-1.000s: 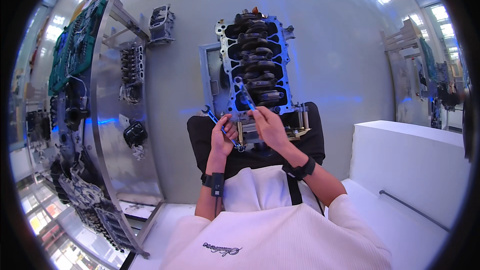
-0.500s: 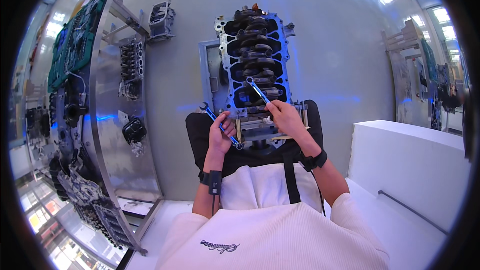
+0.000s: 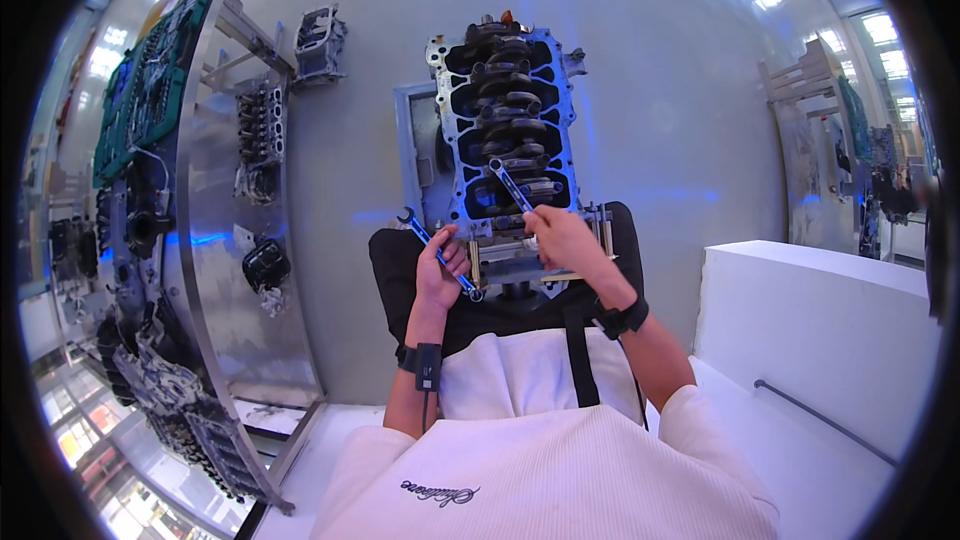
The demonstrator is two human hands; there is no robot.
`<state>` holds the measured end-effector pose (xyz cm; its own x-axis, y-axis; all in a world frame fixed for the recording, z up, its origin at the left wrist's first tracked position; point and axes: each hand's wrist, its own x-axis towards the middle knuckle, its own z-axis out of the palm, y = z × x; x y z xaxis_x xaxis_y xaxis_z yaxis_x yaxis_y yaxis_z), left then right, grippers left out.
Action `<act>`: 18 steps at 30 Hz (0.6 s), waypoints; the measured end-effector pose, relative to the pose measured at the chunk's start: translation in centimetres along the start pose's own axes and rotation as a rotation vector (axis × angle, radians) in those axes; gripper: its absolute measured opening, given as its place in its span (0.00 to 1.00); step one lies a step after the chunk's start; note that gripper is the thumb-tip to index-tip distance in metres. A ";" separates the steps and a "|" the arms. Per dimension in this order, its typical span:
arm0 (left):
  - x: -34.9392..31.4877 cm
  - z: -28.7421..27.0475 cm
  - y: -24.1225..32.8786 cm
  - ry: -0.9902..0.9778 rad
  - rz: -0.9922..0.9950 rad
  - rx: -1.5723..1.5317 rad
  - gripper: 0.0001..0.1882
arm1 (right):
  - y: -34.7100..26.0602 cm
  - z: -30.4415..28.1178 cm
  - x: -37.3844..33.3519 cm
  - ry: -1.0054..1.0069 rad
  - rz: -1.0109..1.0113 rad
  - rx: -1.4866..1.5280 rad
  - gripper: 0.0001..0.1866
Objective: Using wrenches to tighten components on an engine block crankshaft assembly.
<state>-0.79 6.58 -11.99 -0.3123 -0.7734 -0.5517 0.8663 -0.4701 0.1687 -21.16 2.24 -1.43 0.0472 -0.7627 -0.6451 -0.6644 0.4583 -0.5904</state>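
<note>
An engine block stands in front of me with its crankshaft showing along the middle. My left hand is closed round a combination wrench, whose open jaw points up and away, with the ring end below my fingers. My right hand grips a second wrench near the block's near end. That wrench's ring end lies over the crankshaft's near part; whether it sits on a bolt I cannot tell. Metal posts of a stand show between my hands.
On the left, a metal workbench carries a green tool case and several engine parts. Another casting lies on the floor beyond it. A white block-shaped surface rises at my right. My black-clad knees flank the stand.
My right hand has shifted slightly left and its fingers are more curled round the wrench. The wrench's ring end has moved slightly left and nearer. My left hand is nearly still.
</note>
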 end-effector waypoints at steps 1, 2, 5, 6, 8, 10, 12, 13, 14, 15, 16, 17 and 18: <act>0.1 0.1 -0.1 0.004 0.004 0.006 0.08 | 0.5 0.9 0.4 -0.061 -0.005 0.092 0.17; 0.1 0.1 -0.1 0.012 0.013 0.015 0.08 | 0.6 1.9 0.7 -0.127 -0.013 0.186 0.17; 0.2 -0.2 0.2 0.007 0.007 0.028 0.08 | -1.2 5.3 0.6 -0.215 -0.001 0.675 0.15; 0.3 0.6 0.0 -0.002 0.001 0.035 0.08 | -1.6 6.4 1.0 -0.287 0.022 0.938 0.13; 0.6 2.1 -0.5 0.253 0.036 0.163 0.10 | -2.9 7.9 1.8 -0.339 0.052 1.187 0.11; 0.2 -3.7 0.0 -0.057 0.056 0.049 0.12 | -5.5 9.0 1.8 -0.360 -0.011 1.198 0.10; -0.4 -3.3 -0.6 0.081 0.085 0.061 0.13 | -7.4 9.0 0.7 -0.296 -0.179 1.099 0.09; -0.7 -2.8 -0.9 0.148 0.110 0.061 0.13 | -7.4 9.7 0.5 -0.285 -0.271 1.017 0.09; -0.3 -1.9 -1.4 0.209 0.140 0.057 0.13 | -7.1 10.0 0.7 -0.271 -0.370 0.930 0.10; 0.0 -1.3 -1.4 0.278 0.174 0.048 0.13 | -7.2 9.6 0.2 -0.297 -0.357 0.894 0.10; 0.1 -0.3 -1.4 0.346 0.204 0.030 0.14 | -7.3 8.7 -0.8 -0.321 -0.341 0.853 0.10; 0.1 1.9 -1.6 0.387 0.132 0.044 0.13 | -5.6 8.6 -0.5 -0.205 -0.397 0.774 0.10; -0.1 3.5 -1.6 0.428 0.061 0.058 0.12 | -3.9 8.2 -0.1 -0.089 -0.452 0.698 0.10</act>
<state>-3.53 5.91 -9.31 -0.0611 -0.5600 -0.8263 0.8508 -0.4621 0.2502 -12.44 4.27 -3.11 0.2763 -0.9154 -0.2927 0.0456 0.3167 -0.9474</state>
